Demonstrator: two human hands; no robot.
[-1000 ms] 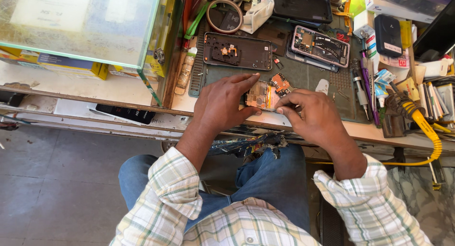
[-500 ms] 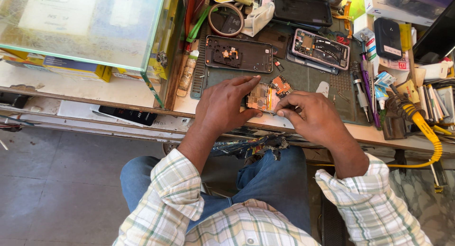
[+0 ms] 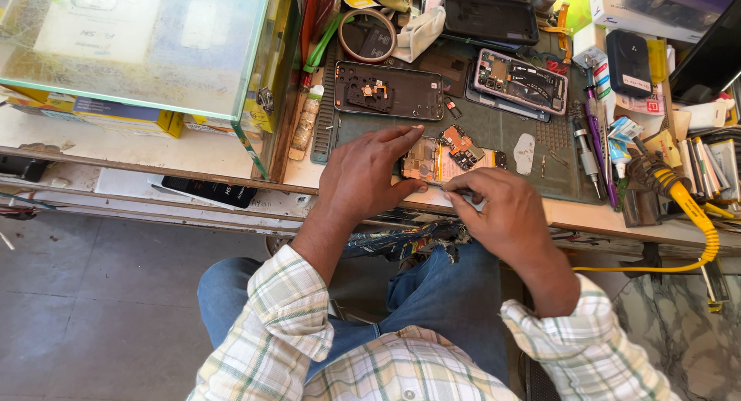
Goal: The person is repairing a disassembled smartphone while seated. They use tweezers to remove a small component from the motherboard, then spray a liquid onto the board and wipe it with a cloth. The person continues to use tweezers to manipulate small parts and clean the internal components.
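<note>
An opened phone [image 3: 448, 158] with its inner board and orange parts exposed lies near the front edge of a dark green work mat [image 3: 532, 177]. My left hand [image 3: 367, 173] rests on the phone's left end and holds it down with spread fingers. My right hand [image 3: 502, 208] is at the phone's lower right edge, its fingertips pinched together on a thin tool or small part that is too small to make out.
Behind, on the mat, lie a black phone back shell [image 3: 386, 91], another opened phone [image 3: 521, 81] and a dark phone [image 3: 490, 16]. A tape ring [image 3: 368, 35] sits nearby. Screwdrivers [image 3: 590, 135] and a yellow-handled soldering iron [image 3: 679, 196] are at right. A glass case [image 3: 131, 42] stands left.
My right hand has shifted slightly down toward the phone's near edge. My left hand stays on the phone. The view has tilted a little.
</note>
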